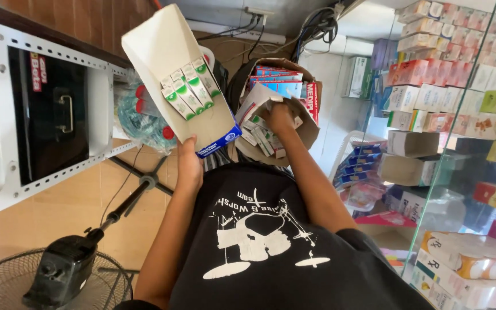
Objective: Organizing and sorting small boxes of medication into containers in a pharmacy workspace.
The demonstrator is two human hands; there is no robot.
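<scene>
My left hand (189,165) grips the near end of a long open white cardboard box (165,43) and holds it tilted up. Several small white-and-green cartons (189,89) lie in a row inside it. My right hand (279,117) reaches down into a brown cardboard box (308,129) in front of me, its fingers among small medicine cartons (262,138); whether it grips one is hidden. Red-and-blue flat boxes (276,77) stand at the far side of that brown box.
A white perforated metal shelf (47,54) with a black case (50,112) is on the left. A floor fan (64,270) lies at lower left. Glass-fronted shelves (460,115) full of medicine boxes fill the right. Bagged items (144,117) sit beside the white box.
</scene>
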